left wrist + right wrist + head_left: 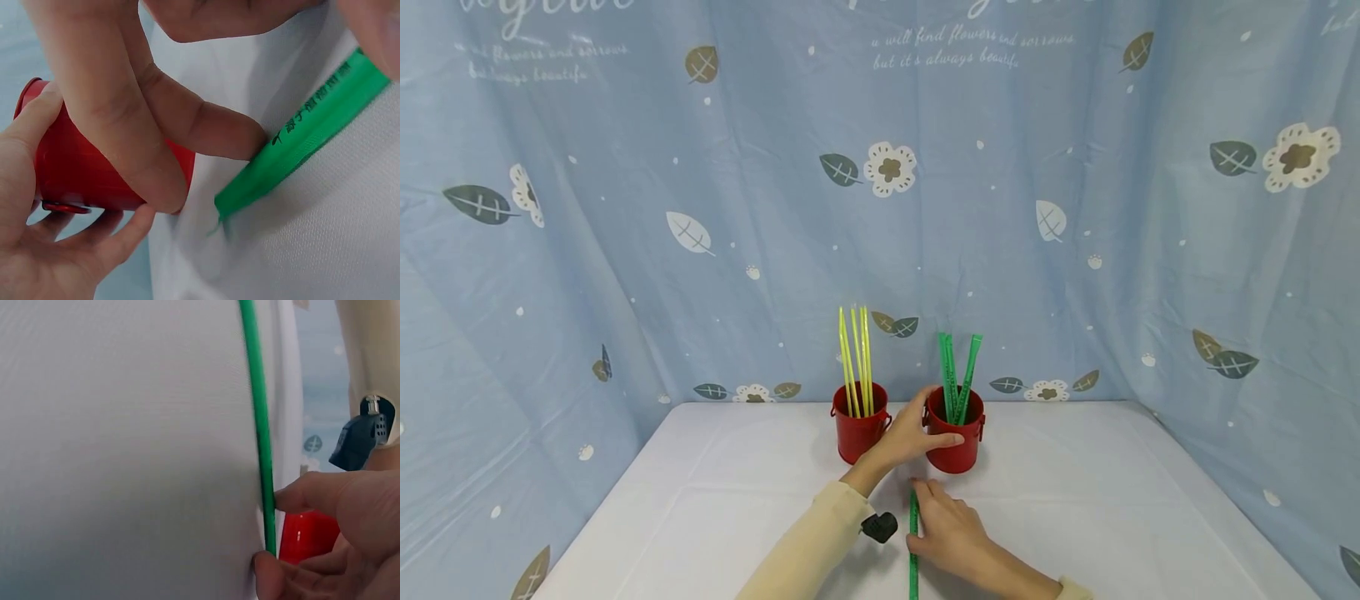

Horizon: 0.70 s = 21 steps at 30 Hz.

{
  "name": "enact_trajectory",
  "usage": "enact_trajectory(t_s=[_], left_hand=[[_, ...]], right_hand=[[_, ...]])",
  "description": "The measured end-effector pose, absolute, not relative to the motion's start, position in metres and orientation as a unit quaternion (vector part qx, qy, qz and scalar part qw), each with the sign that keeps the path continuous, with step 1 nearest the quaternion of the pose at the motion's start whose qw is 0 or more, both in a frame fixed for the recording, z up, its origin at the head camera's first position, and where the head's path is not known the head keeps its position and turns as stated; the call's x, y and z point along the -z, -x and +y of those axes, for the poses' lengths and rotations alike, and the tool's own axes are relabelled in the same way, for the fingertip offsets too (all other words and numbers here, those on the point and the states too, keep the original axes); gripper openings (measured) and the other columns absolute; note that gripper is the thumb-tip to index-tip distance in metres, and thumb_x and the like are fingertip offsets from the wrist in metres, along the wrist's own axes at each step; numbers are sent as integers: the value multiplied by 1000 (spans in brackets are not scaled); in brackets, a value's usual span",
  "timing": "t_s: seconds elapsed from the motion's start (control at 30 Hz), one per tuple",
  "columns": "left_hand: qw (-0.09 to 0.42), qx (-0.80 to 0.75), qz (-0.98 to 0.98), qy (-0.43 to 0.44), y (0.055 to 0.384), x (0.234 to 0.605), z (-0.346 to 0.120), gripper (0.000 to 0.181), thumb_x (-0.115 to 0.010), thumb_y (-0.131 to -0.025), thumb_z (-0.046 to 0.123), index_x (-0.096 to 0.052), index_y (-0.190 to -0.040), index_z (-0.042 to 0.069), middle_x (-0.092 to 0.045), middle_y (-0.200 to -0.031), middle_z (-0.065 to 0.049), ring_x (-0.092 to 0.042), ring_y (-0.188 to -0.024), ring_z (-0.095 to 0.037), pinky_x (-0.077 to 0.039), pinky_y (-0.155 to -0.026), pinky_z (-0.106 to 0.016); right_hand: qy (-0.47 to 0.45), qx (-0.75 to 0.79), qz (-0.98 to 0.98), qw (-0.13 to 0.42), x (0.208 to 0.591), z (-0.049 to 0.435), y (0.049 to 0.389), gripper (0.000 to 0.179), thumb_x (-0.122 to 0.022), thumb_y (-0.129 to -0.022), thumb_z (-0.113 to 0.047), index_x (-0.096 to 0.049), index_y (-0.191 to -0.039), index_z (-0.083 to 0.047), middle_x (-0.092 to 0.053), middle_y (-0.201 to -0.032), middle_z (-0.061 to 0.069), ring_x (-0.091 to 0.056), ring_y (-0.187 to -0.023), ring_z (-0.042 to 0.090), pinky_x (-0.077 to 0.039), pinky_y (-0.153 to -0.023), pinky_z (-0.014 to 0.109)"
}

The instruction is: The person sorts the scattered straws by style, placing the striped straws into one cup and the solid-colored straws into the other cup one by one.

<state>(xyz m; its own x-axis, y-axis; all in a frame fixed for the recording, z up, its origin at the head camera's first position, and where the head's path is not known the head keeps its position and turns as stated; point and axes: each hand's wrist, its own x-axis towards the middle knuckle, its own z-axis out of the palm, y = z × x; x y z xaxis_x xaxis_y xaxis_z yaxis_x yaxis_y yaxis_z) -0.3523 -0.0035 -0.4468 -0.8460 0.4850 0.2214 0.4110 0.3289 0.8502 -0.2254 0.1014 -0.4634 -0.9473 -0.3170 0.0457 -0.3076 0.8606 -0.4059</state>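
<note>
On the white table, my left hand [910, 437] grips the right-hand red bucket [958, 454], thumb across its front and fingers at its side. Several green wrapped straws [951, 383] stand in that bucket. In the left wrist view the same bucket [87, 162] is partly hidden by fingers. Just in front of it, my right hand [951, 529] pinches another green wrapped straw [913, 575] between thumb and fingers. This straw [306, 131] has dark printing on its wrapper and lies along the cloth. In the right wrist view, fingertips [269, 578] touch its end.
A second red bucket [857, 437] stands left of the first, holding several yellow sticks [853, 362]. White cloth covers the table [1112, 500]. A blue patterned curtain [775, 208] hangs behind and at both sides. A black camera [880, 527] sits on the left wrist.
</note>
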Motion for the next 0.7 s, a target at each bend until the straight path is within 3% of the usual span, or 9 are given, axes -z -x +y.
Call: enact_trajectory(t_s=[0.1,0.27,0.37,0.47,0.7], left_hand=[[38,-511,813,-277,352,447,-4,90,-77,-83,40,-26,-153,19,-47,-148,-3,-46,-138,-25,-46,-107,-46],[36,-515,809,-282,353,448,-3,87,-77,-84,37,-27,-153,19,-48,-147,-3,-47,-137,-26,-47,-106,-46],[35,-515,808,-284,353,448,-3,86,-77,-84,35,-28,-152,19,-48,-146,-3,-47,-137,-26,-48,-106,-47],[35,-515,808,-283,353,447,-3,86,-77,-84,36,-28,-152,19,-48,-146,-2,-47,-137,-25,-47,-106,-47],[36,-514,809,-285,352,445,-3,87,-77,-84,37,-27,-153,18,-48,-147,-3,-47,-137,-25,-47,-107,-47]], right_hand=[[176,195,965,0,462,105,225,64,-81,-75,-26,-56,-130,-5,-62,-120,8,-64,-95,22,-56,-73,47],[172,199,965,13,460,109,227,29,-82,-75,-24,-65,-97,-12,-56,-84,-4,-52,-68,12,-44,-54,30],[159,216,963,26,459,111,228,23,-83,-75,-25,-63,-79,-15,-47,-69,-5,-42,-60,10,-33,-50,26],[155,225,962,30,459,113,229,21,-83,-75,-25,-65,-76,-15,-46,-65,-5,-41,-59,10,-31,-50,24],[177,242,954,30,459,116,230,12,-79,-78,-14,-69,-84,-10,-45,-59,-7,-41,-58,7,-32,-49,22]])
